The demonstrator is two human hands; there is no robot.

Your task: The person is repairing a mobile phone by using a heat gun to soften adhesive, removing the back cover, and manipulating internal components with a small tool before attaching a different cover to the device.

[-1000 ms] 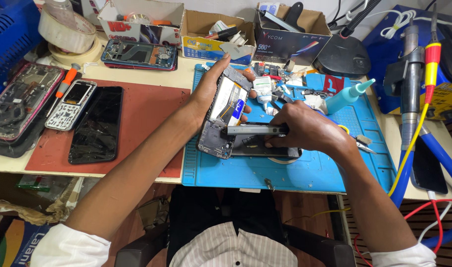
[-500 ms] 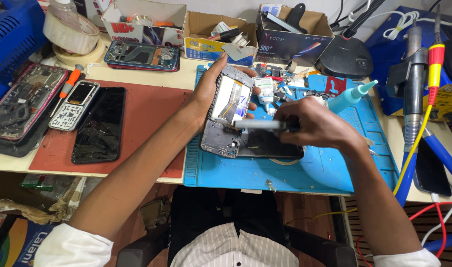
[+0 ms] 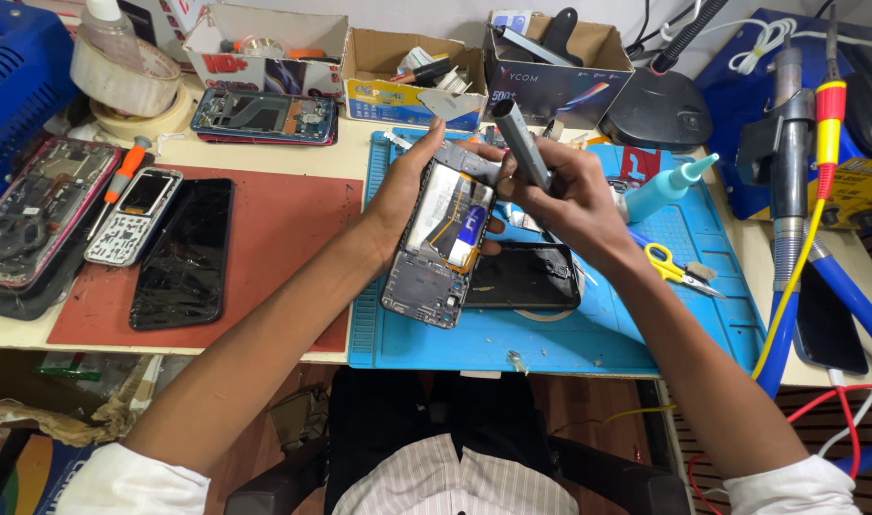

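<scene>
Your left hand (image 3: 403,195) grips an opened phone (image 3: 441,238) by its left edge, tilting it up above the blue work mat (image 3: 589,329), insides facing you. Your right hand (image 3: 574,195) is closed around a grey pen-shaped tool (image 3: 520,143), held just right of the phone's far end, tip pointing far-left. A black back cover (image 3: 527,277) lies flat on the mat, just right of the phone. Yellow-handled scissors (image 3: 670,262) rest further right.
</scene>
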